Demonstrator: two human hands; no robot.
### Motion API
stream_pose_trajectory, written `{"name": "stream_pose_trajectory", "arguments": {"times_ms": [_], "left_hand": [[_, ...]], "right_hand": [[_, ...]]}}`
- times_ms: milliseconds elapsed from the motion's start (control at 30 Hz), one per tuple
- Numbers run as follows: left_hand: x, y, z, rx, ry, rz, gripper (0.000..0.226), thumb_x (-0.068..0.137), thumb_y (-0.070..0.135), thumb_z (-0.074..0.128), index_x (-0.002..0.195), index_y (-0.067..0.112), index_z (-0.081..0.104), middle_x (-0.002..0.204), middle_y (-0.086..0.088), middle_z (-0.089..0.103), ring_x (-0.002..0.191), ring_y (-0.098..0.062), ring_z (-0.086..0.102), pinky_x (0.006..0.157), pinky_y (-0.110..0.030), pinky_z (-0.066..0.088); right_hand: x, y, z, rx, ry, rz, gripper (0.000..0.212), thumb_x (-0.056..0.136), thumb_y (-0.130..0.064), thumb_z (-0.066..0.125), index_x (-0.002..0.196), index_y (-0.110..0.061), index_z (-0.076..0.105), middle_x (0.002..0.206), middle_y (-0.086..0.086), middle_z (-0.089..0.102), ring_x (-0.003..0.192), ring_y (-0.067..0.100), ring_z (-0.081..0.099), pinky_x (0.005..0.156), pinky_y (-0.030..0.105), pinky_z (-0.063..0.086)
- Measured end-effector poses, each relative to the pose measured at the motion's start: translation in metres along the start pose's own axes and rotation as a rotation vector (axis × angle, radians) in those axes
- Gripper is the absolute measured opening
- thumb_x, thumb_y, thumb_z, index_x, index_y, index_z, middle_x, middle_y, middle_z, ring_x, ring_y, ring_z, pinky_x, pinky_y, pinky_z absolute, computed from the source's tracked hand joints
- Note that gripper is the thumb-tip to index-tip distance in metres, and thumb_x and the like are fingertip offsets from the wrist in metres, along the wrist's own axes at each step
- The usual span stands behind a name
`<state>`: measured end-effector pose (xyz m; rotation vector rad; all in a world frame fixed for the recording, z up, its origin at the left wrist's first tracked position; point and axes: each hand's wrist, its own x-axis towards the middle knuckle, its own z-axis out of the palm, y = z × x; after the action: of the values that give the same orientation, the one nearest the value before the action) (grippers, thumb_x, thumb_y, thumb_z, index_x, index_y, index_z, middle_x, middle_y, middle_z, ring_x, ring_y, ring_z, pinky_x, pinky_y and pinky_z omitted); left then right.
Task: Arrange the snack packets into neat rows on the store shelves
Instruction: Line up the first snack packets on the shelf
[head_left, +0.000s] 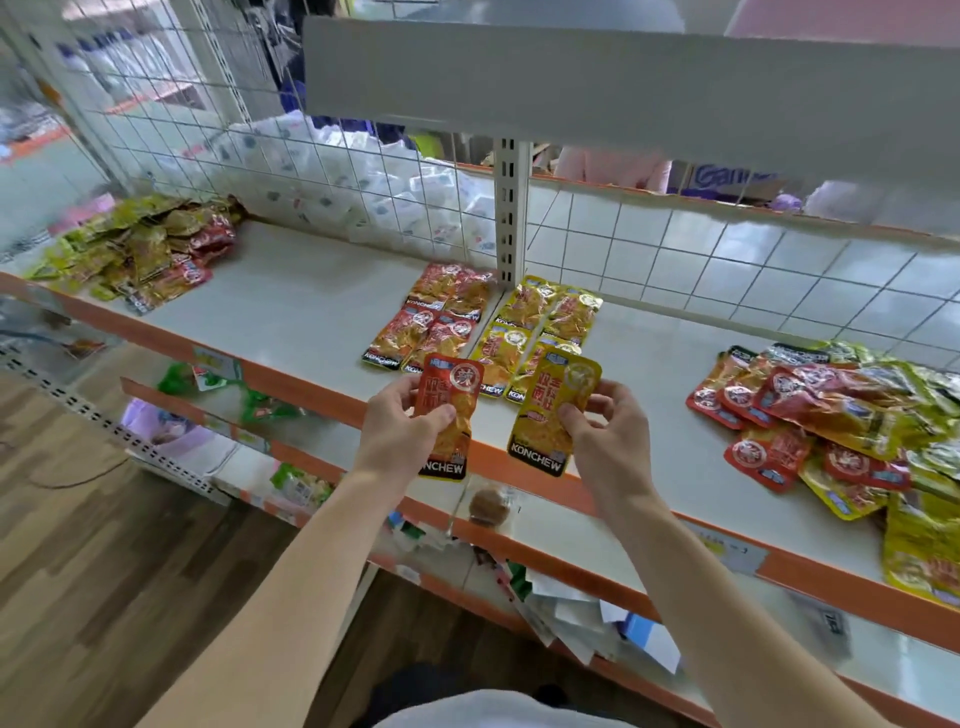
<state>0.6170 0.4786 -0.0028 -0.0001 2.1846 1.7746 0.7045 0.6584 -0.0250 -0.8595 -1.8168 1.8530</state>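
Yellow packet (555, 413) in the right hand (608, 436): KONCHEW
Red packet (448, 415) in the left hand (400, 431): "ONCHEW", first letter covered
Red packets laid on the shelf (434, 317): KONCHEW
Cardboard box behind the mesh (727, 179): "Gan…", rest hidden

1. We find a retail shop, judged by its display fittings.
2. We note tiered white shelving (311, 306) with orange front edges (587, 493) carrying price-tag holders (727, 551).
3. We note a slotted upright (511, 213) and wire-grid back panels (727, 260).
4. We record branded snack packets (810, 410) in quantity, with further packaged goods (374, 187) behind the grid.
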Motion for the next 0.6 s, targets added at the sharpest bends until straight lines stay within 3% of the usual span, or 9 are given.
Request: {"name": "stream_pose_trajectory", "arguments": {"times_ms": [100,267,333,433,600], "left_hand": [[0.017,0.002,-0.006,0.003,0.017,0.054,0.035,0.090,0.014,0.072,0.121,0.025,0.060,0.112,-0.001,0.069,0.101,-0.020,0.069,0.087,-0.045,0.060],[0.055,0.005,-0.021,-0.035,-0.074,0.165,0.058,0.092,0.003,0.066,0.127,0.044,0.047,0.125,-0.009,0.060,0.106,-0.026,0.067,0.074,-0.042,0.063],[0.073,0.003,-0.029,0.036,-0.109,0.209,0.054,0.092,0.003,0.065,0.120,0.047,0.049,0.127,-0.009,0.059,0.105,-0.026,0.067,0.073,-0.042,0.064],[0.099,0.003,-0.041,0.087,-0.170,0.236,0.040,0.093,0.003,0.066,0.111,0.036,0.054,0.117,-0.006,0.065,0.095,-0.018,0.070,0.074,-0.037,0.063],[0.133,-0.004,-0.055,0.146,-0.292,0.263,0.041,0.090,0.003,0.070,0.123,0.022,0.056,0.119,-0.006,0.064,0.101,-0.019,0.069,0.076,-0.028,0.062]], "right_hand": [[0.008,0.000,0.012,-0.027,0.014,-0.007,0.025,0.093,-0.008,0.067,0.115,-0.016,0.059,0.104,-0.002,0.065,0.093,0.019,0.068,0.075,0.039,0.061],[0.024,0.004,0.037,-0.108,0.064,-0.052,0.028,0.093,-0.007,0.067,0.118,-0.015,0.057,0.106,-0.002,0.065,0.089,0.017,0.068,0.076,0.035,0.060],[0.026,0.002,0.049,-0.129,0.062,-0.074,0.028,0.093,-0.008,0.067,0.118,-0.017,0.056,0.104,-0.003,0.066,0.090,0.015,0.068,0.074,0.033,0.060],[0.026,0.001,0.071,-0.212,0.049,-0.125,0.032,0.092,-0.007,0.069,0.117,-0.020,0.054,0.096,-0.009,0.065,0.086,0.009,0.068,0.068,0.027,0.060],[0.033,0.015,0.105,-0.352,0.150,-0.220,0.036,0.091,-0.005,0.069,0.119,-0.020,0.052,0.093,-0.008,0.065,0.084,0.006,0.065,0.066,0.015,0.054]]}}
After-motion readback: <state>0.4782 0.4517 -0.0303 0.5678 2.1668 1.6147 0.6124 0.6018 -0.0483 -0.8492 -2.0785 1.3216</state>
